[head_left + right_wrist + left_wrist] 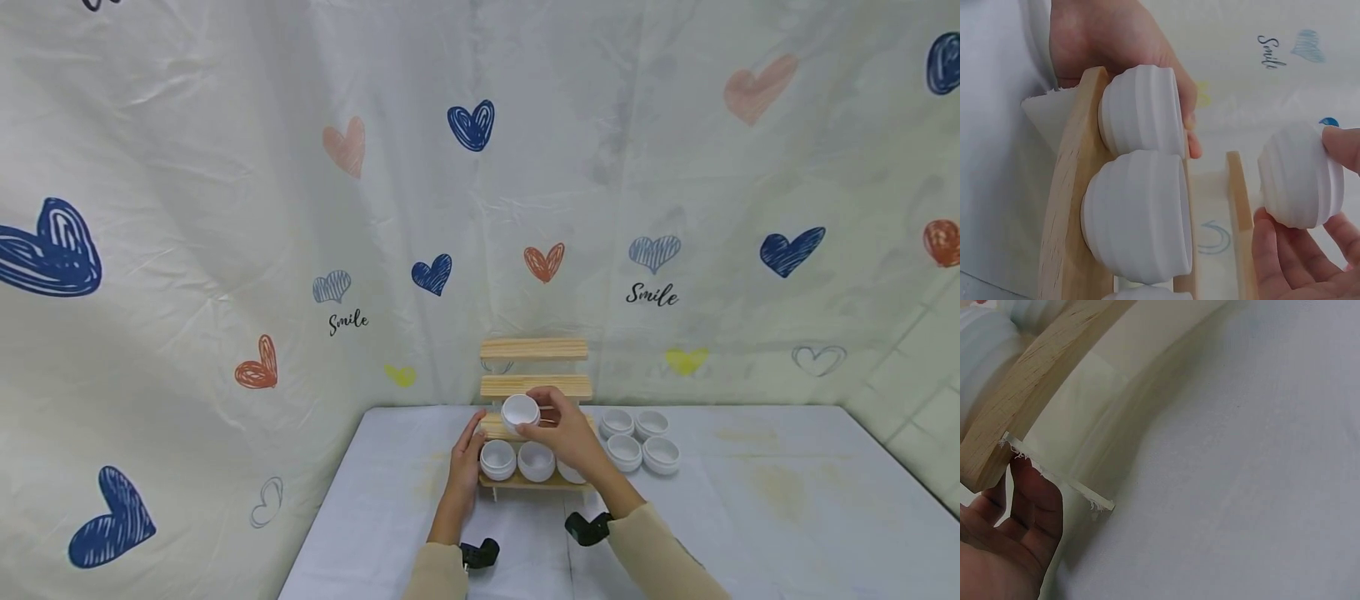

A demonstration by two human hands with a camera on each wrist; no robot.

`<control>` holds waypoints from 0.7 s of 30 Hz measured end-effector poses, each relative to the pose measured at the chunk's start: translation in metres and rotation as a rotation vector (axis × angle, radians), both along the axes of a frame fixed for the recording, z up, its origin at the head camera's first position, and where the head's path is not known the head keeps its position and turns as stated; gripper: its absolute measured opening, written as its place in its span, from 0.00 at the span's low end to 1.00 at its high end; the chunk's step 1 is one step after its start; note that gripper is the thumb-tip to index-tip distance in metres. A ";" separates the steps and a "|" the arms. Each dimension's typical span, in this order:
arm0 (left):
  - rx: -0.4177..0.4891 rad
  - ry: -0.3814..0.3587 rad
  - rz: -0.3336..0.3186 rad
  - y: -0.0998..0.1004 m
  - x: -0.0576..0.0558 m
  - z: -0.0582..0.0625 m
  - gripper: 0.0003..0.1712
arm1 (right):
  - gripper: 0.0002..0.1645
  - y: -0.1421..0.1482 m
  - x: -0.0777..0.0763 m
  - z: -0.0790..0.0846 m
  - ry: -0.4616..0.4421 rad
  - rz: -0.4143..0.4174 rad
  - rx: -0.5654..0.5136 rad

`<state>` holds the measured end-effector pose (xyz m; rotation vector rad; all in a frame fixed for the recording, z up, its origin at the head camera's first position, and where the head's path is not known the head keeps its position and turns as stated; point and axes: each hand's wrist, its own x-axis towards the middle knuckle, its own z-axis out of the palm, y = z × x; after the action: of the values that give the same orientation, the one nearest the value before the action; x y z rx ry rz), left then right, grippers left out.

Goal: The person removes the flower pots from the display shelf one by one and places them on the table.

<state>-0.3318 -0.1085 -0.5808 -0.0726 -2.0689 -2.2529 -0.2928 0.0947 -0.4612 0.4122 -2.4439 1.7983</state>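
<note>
A tiered wooden display rack [535, 386] stands on the table, its lowest shelf holding three white ribbed cups, among them a left cup [498, 460] and a middle cup [536, 462]. My right hand [567, 433] pinches another white cup [1300, 178] between thumb and fingers, over the second shelf, with its opening facing up. At the rack's left end, my left hand [464, 464] holds the side, its curled fingers [1038, 500] close under the end of the wooden shelf [1035, 381]. The right cup of the lowest row is partly covered by my right hand.
Several more white cups [662, 456] stand grouped on the table right of the rack. Behind the rack hangs a pale curtain [585, 167] printed with hearts. The white-covered table [772, 517] extends to the right.
</note>
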 end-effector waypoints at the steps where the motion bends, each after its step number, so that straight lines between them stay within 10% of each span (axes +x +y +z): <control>1: 0.005 -0.002 0.001 0.000 0.000 0.000 0.26 | 0.36 0.001 0.001 0.000 -0.004 -0.004 -0.001; 21: -0.054 0.064 0.003 -0.002 0.001 0.006 0.27 | 0.35 0.029 0.015 -0.005 -0.014 -0.059 -0.036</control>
<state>-0.3311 -0.1102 -0.5751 -0.1434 -2.0953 -2.1636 -0.2774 0.1240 -0.4667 0.3224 -2.4025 1.8252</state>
